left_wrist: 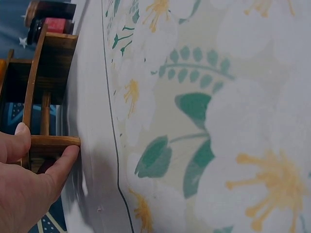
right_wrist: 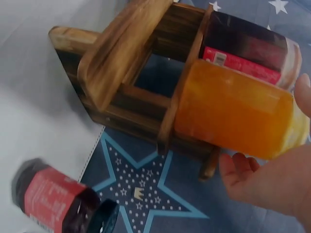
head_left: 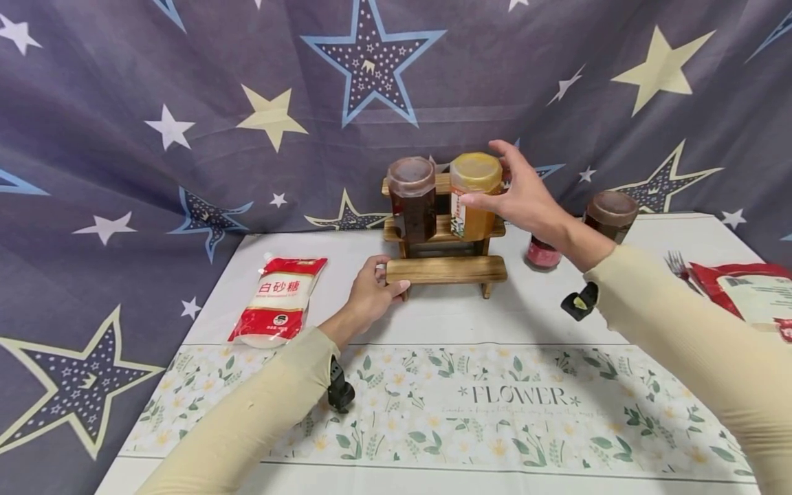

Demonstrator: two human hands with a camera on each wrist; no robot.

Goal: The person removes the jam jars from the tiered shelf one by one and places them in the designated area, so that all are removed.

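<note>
You have the desk (head_left: 445, 320), and on it the wooden rack (head_left: 445, 270). Left of the rack lies a red-and-white sugar bag (head_left: 275, 299); well to its right, a red packet (head_left: 757, 295). Your left hand (head_left: 368, 292) pinches the left end of the rack's lowest step; your right hand (head_left: 526, 196) is spread around the amber jar (head_left: 476, 227), though you can't tell whether it grips. That jar and a dark jar (head_left: 416, 216) stand upright on the rack's middle step. The work looks partway along: another dark jar (head_left: 612, 213) and a smaller pink-labelled jar (head_left: 543, 256) remain right of the rack, with a fork (head_left: 677, 265) beyond.
</note>
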